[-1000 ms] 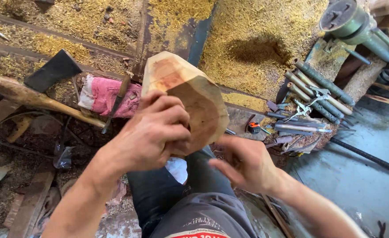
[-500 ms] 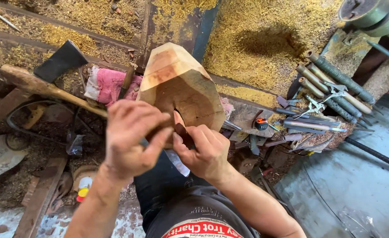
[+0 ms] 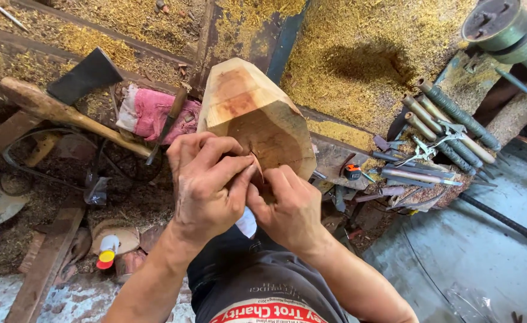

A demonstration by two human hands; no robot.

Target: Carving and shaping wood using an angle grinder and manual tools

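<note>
Both hands have closed in together, left hand (image 3: pixel 206 182) and right hand (image 3: pixel 290 206) pinching fingertips around a thin pointed tool against the faceted wood block (image 3: pixel 257 116) propped above the lap, steadying it.

Axe (image 3: pixel 66 96) laid left, pink rag (image 3: pixel 156 110) beside it; chisels (image 3: pixel 448 125) racked right; sawdust (image 3: pixel 365 54) spread behind.

Workshop floor seen from above, yellow sawdust (image 3: pixel 371 54) heaped over dark timber rails (image 3: pixel 66 36), grey-blue concrete floor (image 3: pixel 484 239) at right, axe (image 3: pixel 66 96) and pink rag (image 3: pixel 156 110) on dirt left, chisels (image 3: pixel 448 128) racked right, green machine part (image 3: pixel 502 27) top corner, daylight
</note>
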